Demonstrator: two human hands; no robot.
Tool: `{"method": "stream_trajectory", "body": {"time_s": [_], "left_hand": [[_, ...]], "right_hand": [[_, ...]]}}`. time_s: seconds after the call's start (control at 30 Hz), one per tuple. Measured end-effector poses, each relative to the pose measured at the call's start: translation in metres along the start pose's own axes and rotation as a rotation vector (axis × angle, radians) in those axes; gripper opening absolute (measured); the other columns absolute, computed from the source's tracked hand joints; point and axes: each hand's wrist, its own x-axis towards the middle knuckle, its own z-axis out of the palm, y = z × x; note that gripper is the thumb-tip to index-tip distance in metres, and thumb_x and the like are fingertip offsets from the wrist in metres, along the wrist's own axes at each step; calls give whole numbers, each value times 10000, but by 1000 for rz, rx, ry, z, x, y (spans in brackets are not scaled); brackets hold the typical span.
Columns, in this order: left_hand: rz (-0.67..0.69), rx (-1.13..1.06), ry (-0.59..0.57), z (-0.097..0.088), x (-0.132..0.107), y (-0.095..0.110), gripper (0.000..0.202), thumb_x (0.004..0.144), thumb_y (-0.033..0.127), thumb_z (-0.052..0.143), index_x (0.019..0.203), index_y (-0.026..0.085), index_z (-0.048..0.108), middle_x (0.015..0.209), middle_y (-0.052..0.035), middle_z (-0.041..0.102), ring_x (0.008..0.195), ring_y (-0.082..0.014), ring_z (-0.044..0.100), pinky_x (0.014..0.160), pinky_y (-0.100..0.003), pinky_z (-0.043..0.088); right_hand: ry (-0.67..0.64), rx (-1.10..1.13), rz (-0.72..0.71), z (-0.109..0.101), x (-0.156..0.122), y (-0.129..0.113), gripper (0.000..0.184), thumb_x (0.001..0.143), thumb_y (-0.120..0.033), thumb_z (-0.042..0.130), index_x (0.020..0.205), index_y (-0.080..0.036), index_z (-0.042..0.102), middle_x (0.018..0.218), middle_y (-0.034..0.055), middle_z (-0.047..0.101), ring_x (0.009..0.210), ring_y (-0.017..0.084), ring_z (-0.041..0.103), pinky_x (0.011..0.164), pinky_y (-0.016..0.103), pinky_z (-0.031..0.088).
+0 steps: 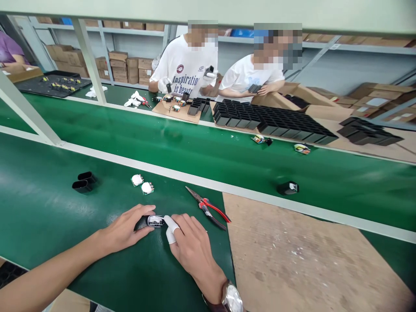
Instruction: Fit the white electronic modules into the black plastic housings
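A small black oval plastic case (155, 221) lies in front of me on the green work surface, its open end with white and metallic parts facing me. My left hand (128, 225) grips it from the left between thumb and fingers. White finger cots cover the thumb and index finger of my right hand (188, 240), which are at the case's right edge; the other fingers are curled. Beyond the hands are two small circuit boards with white tops (142, 184). Red-and-black long-nose pliers (208, 207) lie to the right. Two black oval cases (83, 182) stand at the left.
A stained cardboard sheet (312, 260) covers the right side. Past a white rail, a green conveyor belt (195, 143) carries a filled black case (288, 187). Across it, two people in white shirts handle black cases beside rows of them (273, 121). A slanted post (29, 108) stands left.
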Motion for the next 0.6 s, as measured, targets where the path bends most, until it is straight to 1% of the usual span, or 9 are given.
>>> {"method": "stream_trajectory", "body": {"time_s": [0.1, 0.2, 0.27, 0.43, 0.57, 0.6], "left_hand": [[2, 1, -11, -1, 0, 2, 545, 1059, 271, 611, 1549, 317, 378, 1278, -80, 721, 1150, -246, 721, 970, -418, 627], [2, 4, -23, -2, 0, 3, 532, 1068, 273, 595, 1549, 321, 372, 1283, -80, 714, 1160, -244, 715, 975, -416, 624], [-3, 7, -28, -2, 0, 3, 527, 1072, 279, 589, 1548, 324, 367, 1279, -79, 709, 1147, -241, 719, 973, -417, 624], [1, 3, -22, -1, -1, 1, 520, 1066, 292, 601, 1534, 325, 375, 1281, -83, 703, 1148, -249, 724, 963, -420, 632], [5, 10, -22, 0, -2, 0, 505, 1066, 289, 600, 1524, 318, 388, 1276, -84, 698, 1140, -247, 731, 961, -413, 637], [3, 14, -22, 0, -2, 0, 502, 1065, 289, 602, 1520, 317, 391, 1272, -82, 701, 1136, -247, 734, 958, -413, 640]], "right_hand": [[-12, -4, -19, -2, 1, -2, 255, 928, -25, 476, 950, -205, 654, 1038, 97, 689, 816, 225, 549, 685, 389, 393], [-29, -34, -63, -7, 2, -2, 254, 907, -18, 482, 828, -221, 612, 1046, 100, 695, 839, 231, 545, 695, 388, 392], [-38, -54, -85, -9, 2, -1, 260, 889, -9, 483, 784, -222, 587, 1047, 105, 697, 853, 235, 544, 698, 389, 388], [12, -27, -51, -10, 2, -1, 258, 897, 6, 483, 877, -206, 629, 1052, 106, 701, 854, 231, 545, 699, 388, 379], [-11, -26, -76, -9, 4, -3, 263, 902, 3, 478, 828, -212, 608, 1042, 105, 702, 854, 236, 559, 707, 389, 384], [-8, -26, -70, -8, 4, -2, 259, 906, 3, 481, 842, -209, 615, 1036, 102, 704, 846, 234, 561, 705, 387, 387]]}}
